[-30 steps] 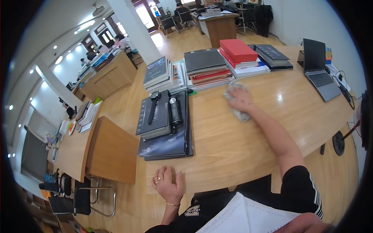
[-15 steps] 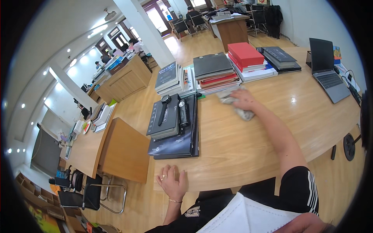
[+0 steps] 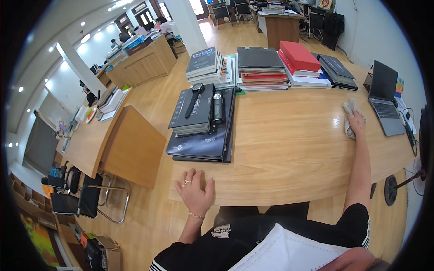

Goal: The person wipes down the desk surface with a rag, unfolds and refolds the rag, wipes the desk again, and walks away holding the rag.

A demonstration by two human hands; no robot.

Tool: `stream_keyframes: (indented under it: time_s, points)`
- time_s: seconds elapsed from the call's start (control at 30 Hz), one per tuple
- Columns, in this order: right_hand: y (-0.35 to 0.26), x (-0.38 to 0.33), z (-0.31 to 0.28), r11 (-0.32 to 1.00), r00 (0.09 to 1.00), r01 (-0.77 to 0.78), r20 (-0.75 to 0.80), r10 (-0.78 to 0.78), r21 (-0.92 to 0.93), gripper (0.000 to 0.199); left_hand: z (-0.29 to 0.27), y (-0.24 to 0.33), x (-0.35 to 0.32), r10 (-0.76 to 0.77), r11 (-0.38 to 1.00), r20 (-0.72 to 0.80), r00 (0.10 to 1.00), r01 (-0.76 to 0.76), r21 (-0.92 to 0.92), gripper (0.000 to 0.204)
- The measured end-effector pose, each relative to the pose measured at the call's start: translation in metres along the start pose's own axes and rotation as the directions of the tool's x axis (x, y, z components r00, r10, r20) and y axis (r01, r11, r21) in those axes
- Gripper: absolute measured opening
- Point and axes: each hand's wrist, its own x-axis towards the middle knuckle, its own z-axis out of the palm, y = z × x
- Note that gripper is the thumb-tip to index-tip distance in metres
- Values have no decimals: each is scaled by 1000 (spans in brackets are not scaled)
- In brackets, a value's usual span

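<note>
My right hand (image 3: pixel 357 122) presses a grey cloth (image 3: pixel 348 107) onto the wooden desk (image 3: pixel 280 149), near the laptop at the right end. The fingers lie over the cloth, which bunches out around them. My left hand (image 3: pixel 195 190), wearing a ring and a bracelet, rests palm down on the desk's near left corner, fingers spread and holding nothing. Just beyond it lies a pile of dark folders (image 3: pixel 199 149) and a thick black notebook (image 3: pixel 187 113), topped by a black wristwatch (image 3: pixel 195 97) and a dark cylinder (image 3: pixel 219 108).
Along the far edge stand a book stack (image 3: pixel 203 65), dark folders over papers (image 3: pixel 260 61), a red box (image 3: pixel 299 56) and black books (image 3: pixel 337 70). An open laptop (image 3: pixel 386 106) with cables sits at right. Another desk (image 3: pixel 131 144) and a black chair (image 3: pixel 88 196) stand to the left.
My right hand has slid the cloth rightward across the desk, from beside the folder stack to near the laptop. My left hand stays on the desk corner. The view has shifted.
</note>
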Motion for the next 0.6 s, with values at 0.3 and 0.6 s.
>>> stream_keyframes:
  time_s: [0.3, 0.6]
  points:
    - [-76, -83, -1, 916, 918, 395, 13, -397, 78, 53, 0, 1, 5, 17, 1000, 31, 999, -16, -27, 39]
    - [-214, -255, -64, 660, 632, 674, 202, -748, 332, 64, -3, 2, 3, 44, 999, 94, 995, -43, -10, 45]
